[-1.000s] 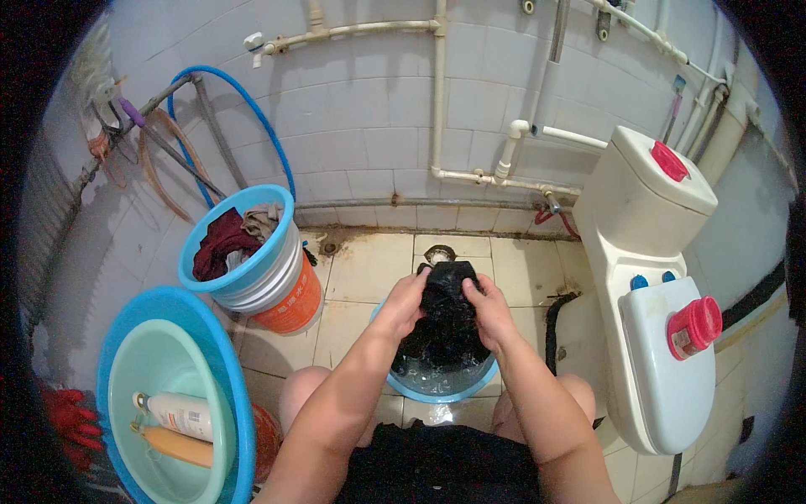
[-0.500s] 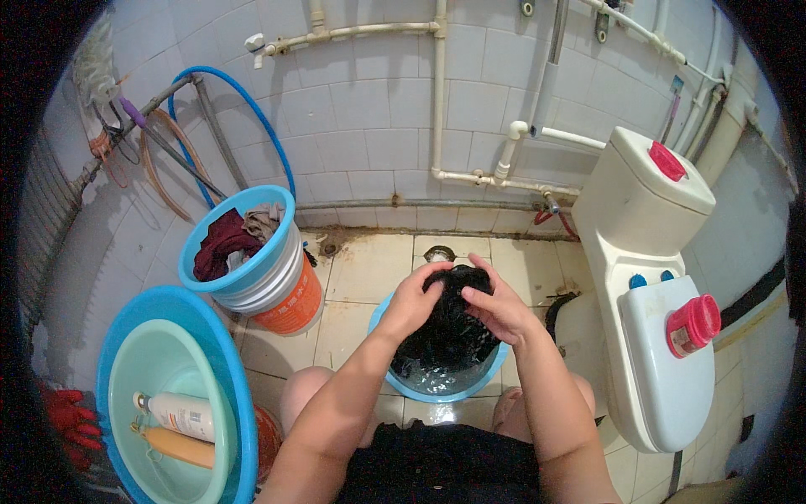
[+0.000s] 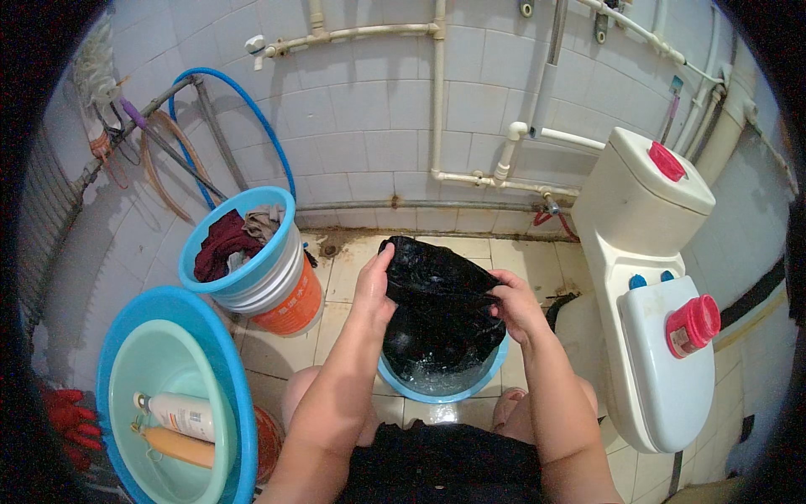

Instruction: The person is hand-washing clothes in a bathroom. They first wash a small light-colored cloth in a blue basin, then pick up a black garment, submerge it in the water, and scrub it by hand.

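Black wet cloth [image 3: 437, 302] is in both hands, lifted up over a small blue basin [image 3: 483, 382] that sits on the tiled floor [image 3: 353, 277] between the person's knees. The bottom of the cloth hangs down into the basin, where there is some water.

The left hand [image 3: 374, 290] grips the left side of the cloth near its top. Its fingers are curled and pressed together around the cloth. The right hand [image 3: 516, 304] grips the right side. Its fingers are bent and pinch a fold of the cloth, with the thumb on top.

Near the left edge of the floor stands a blue bucket [image 3: 277, 218] set inside a white and an orange bucket [image 3: 294, 311]. It holds a dark red cloth [image 3: 220, 244] and a grey cloth [image 3: 262, 223]. It is well apart from the hands.

At the bottom left corner of the floor is a big blue tub [image 3: 231, 370] with a pale green tub [image 3: 143, 370] inside it. A white bottle [image 3: 180, 413] and an orange bottle [image 3: 178, 445] lie in the green tub. Red gloves [image 3: 67, 416] lie just to the left of the tubs.

On the right side stands a white toilet [image 3: 663, 336] with its lid shut. A red cup [image 3: 693, 323] lies on the lid, and a red cap [image 3: 667, 160] is on the tank.

White pipes [image 3: 437, 92] run along the tiled wall. A blue hose [image 3: 252, 118] hangs in a loop at the left of the wall.
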A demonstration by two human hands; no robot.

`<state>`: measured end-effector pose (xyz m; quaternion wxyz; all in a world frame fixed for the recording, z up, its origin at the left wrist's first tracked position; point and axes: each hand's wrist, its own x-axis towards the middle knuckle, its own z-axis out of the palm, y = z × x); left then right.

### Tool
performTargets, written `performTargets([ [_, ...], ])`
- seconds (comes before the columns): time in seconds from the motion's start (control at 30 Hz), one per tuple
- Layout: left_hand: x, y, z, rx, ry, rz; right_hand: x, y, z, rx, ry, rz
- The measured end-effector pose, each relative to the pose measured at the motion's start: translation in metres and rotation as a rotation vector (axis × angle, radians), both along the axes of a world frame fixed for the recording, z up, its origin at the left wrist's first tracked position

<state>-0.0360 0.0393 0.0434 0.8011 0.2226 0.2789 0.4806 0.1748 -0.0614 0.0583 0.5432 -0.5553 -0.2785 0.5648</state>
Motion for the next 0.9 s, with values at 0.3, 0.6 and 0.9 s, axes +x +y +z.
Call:
performTargets([
  [0.3,0.003,-0.002,-0.008,0.565,0.688,0.038,0.022,-0.002,0.005,0.091,0.067,-0.191],
  [0.6,-0.007,0.004,-0.013,0.712,1.075,0.064,0.016,-0.005,0.013,0.085,-0.054,-0.112],
  [0.9,0.005,-0.017,0.004,0.811,1.482,0.102,0.001,-0.002,0.004,0.167,0.355,-0.1],
])
